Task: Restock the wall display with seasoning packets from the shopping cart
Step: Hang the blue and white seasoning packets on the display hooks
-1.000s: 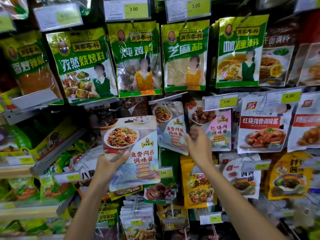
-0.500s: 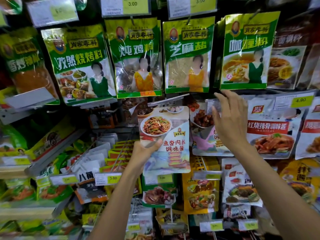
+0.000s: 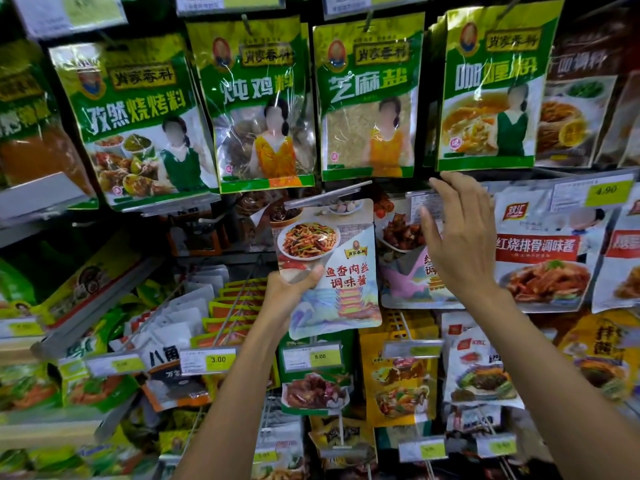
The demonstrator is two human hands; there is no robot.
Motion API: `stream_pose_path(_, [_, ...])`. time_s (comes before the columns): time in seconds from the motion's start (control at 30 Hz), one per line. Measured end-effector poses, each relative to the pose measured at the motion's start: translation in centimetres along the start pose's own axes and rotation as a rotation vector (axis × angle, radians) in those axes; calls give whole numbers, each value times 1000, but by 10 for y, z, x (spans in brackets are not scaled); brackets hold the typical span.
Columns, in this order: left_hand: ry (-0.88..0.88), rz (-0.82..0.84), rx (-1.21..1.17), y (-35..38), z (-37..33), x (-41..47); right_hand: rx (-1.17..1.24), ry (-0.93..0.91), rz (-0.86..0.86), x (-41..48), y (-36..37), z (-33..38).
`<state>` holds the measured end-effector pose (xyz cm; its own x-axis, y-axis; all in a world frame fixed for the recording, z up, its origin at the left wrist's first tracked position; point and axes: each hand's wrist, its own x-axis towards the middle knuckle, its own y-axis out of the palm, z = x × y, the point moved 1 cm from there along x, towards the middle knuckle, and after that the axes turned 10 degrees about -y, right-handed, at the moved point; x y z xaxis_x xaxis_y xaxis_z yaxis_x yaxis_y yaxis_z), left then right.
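Observation:
My left hand (image 3: 289, 296) grips a pale seasoning packet (image 3: 332, 271) by its left edge, thumb across the front. The packet shows a plate of shredded pork and red lettering. It is upright in front of the wall display, its top just below a slanted metal peg strip (image 3: 327, 196). To the right, my right hand (image 3: 457, 237) is raised at a clear price tag (image 3: 424, 202). Its fingers curl over the tag's top edge and the thumb lies on the front. A similar pink packet (image 3: 405, 271) hangs right behind that hand.
Green seasoning bags (image 3: 367, 98) hang in a row above. White rib-sauce packets (image 3: 543, 251) hang at the right, yellow and white packets (image 3: 401, 375) below. Slanted shelves of packets (image 3: 204, 317) fill the lower left, with price tags (image 3: 217, 359) along the pegs.
My left hand carried the packet right and up, under the peg strip. My right hand rose from the pink packet to the price tag above it and took hold of it.

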<state>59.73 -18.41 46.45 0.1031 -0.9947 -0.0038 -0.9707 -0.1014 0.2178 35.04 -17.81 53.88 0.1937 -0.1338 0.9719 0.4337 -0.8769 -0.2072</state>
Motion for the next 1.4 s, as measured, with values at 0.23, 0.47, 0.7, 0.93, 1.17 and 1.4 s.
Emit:
stream_pose_path(0.23, [9, 8, -3, 4, -3, 9, -25, 6, -11, -1, -1, 0])
stream_pose_path(0.47, [-33, -76, 10, 6, -2, 21, -27, -4, -20, -1, 0, -1])
stream_pose_path(0.7, [-42, -41, 63, 3, 1, 20, -37, -4, -28, -2, 1, -1])
stream_pose_path(0.93, [-61, -183, 66, 8, -4, 47, -40, 7, -24, -3, 0, 0])
stream_pose_path(1.17, [-91, -353, 77, 11, 2, 73, -69, 9, 14, -4, -5, 6])
stream_pose_path(1.4, [-144, -320, 480, -6, 5, 61, -82, 27, 37, -7, -21, 13])
